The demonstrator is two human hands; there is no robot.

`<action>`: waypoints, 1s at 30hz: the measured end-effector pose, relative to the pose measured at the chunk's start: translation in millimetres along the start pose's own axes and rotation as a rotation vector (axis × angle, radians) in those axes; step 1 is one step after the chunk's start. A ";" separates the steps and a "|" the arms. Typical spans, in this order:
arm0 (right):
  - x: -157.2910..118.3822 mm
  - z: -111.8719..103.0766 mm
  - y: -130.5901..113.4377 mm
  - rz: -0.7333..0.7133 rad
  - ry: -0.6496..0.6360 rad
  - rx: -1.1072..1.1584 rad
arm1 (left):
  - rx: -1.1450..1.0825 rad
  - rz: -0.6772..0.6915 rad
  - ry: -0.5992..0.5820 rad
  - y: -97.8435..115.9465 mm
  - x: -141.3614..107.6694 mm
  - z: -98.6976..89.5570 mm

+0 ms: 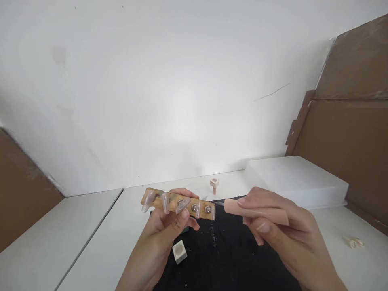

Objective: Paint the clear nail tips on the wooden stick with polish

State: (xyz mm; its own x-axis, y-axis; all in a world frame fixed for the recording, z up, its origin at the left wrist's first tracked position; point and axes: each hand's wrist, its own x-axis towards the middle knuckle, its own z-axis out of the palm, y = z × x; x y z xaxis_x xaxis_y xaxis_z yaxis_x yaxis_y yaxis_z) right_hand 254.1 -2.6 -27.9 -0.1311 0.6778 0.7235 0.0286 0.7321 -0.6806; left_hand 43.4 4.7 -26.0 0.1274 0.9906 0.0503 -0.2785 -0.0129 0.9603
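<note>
My left hand [168, 230] is closed round a narrow wooden strip [172, 201], thumb at its front. Several shiny, pale pinkish false nails [182, 205] stand along the strip at differing angles, with round silvery studs [194, 207] showing beside some of them. In my right hand [279, 226] is a nail polish brush [257, 211] with a long, peach-coloured cap as its handle. Its thin tip points left and comes close to the strip's right end; whether it touches the last nail [213, 211] I cannot tell.
Under my hands lies a black mat [230, 258] on the white table [100, 242]. A pale cube [180, 251] sits on the mat; a small block on a pinkish stem [214, 185] stands behind. A translucent white box [297, 178] and beige rings [355, 242] are at right, cardboard [348, 133] beyond.
</note>
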 end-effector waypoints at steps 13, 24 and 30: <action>-1.0 0.3 -0.1 -0.037 -0.006 -0.031 | 0.001 -0.005 -0.001 1.8 1.3 -0.7; 8.6 -1.7 -5.6 -0.041 -0.091 0.033 | -0.001 -0.003 0.004 6.5 4.0 -0.9; 7.0 -1.6 -3.6 -0.045 -0.104 0.021 | 0.059 -0.014 0.062 3.6 5.2 0.3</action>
State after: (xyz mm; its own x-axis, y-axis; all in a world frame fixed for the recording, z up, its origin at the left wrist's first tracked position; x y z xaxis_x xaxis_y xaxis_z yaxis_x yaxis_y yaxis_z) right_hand 254.7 -0.4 -20.3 -0.2337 0.6326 0.7384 0.0001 0.7595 -0.6506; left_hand 43.3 9.8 -22.2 0.0714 0.9972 0.0220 -0.2202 -0.0057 0.9754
